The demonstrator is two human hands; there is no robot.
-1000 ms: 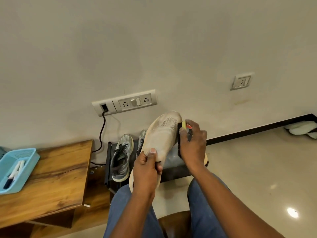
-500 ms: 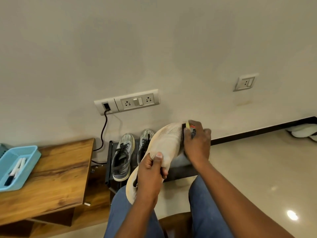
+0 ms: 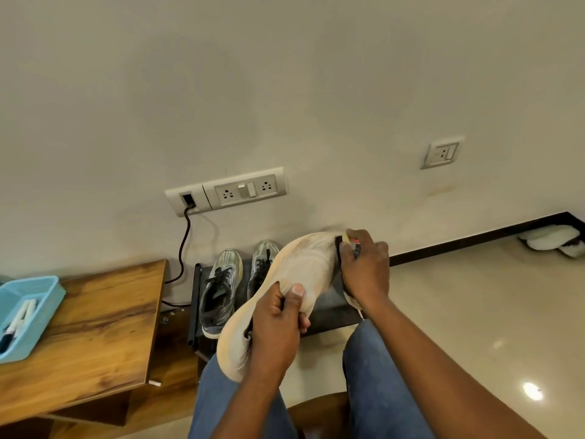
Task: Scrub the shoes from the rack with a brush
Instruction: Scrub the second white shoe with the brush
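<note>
Midway, by the look of it: scrubbing under way on one dirty cream knit sneaker [image 3: 304, 274], raised just in front of the low black shoe rack [image 3: 329, 307]. Left hand [image 3: 278, 327] gripping the sneaker at its collar, thumb pressed on the upper, fingers curled round. Right hand [image 3: 364, 267] wrapped tight round a small yellow-and-red brush [image 3: 349, 240], working at the toe, bristles hidden. Grime still showing on toe and upper; not finished, judging by that. Pair of grey laced running shoes [image 3: 221, 289] sitting untouched on the rack, seemingly still to do. Compared with half a second back: sneaker tilting lower and further left across the rack, toe dropping; right hand following, staying at the toe.
</note>
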